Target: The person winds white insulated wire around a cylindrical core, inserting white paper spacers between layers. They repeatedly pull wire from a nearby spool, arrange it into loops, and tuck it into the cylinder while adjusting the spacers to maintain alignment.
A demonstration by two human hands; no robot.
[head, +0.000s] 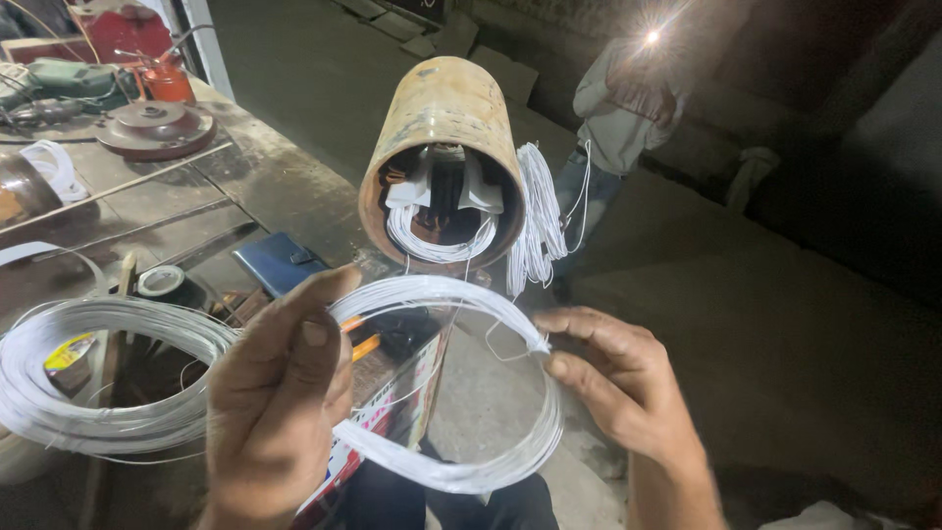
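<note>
Hands first: the left hand (280, 393) is curled shut around one side of a white wire coil (461, 471), thumb up over the strands, while the right hand (613, 378) pinches the opposite side between thumb and fingertips, its other fingers half open. The coil hangs between them as an open loop in the air, just below the mouth of a rusty cylinder (442, 118) — a stator, by the look of its windings — which stands on the bench (265, 186) edge. I judge the risks so: the pinch on the right is light, so turns could spring loose and tangle; stray strands could snag the loops already hanging beside the cylinder. A bigger coil (59, 402) lies to the left — near enough to get mixed in.
</note>
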